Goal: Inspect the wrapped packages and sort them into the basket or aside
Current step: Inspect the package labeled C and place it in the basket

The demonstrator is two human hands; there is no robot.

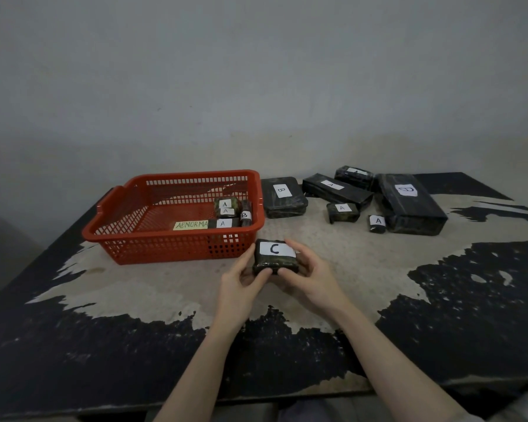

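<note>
Head view. Both hands hold a small wrapped package labelled C [275, 256] just above the worktop [348, 269], directly in front of the red basket [177, 249]. The left hand [241, 280] grips the package's left side with its thumb against the near edge; the right hand [310, 275] curls round the right side, its fingers reaching over the far corner. The package is tilted so that its white label faces the camera, a hold that suits reading the letter and checking the wrapping from the front.

The basket stands on the left of the worktop and carries a yellow tag [191, 225] reading "ABNORMA", its last letter hidden; it appears to mark the basket as the place for rejected items. Small packages already lie in its right part: three marked A [225, 204] and one marked B [245, 215], stacked or leaning together.

To the right of the basket, well apart from the hands, lies a loose group set aside on the worktop: a flat package B [282, 196], a long package [336, 190], a small package A [342, 212], a smaller one marked A [377, 223], a large box-shaped package [410, 205] and another package behind [354, 176] whose label is too small to read.

Judged from this layout, inspection of C is in hand and its destination is not yet decided; both piles lie within easy reach.
</note>
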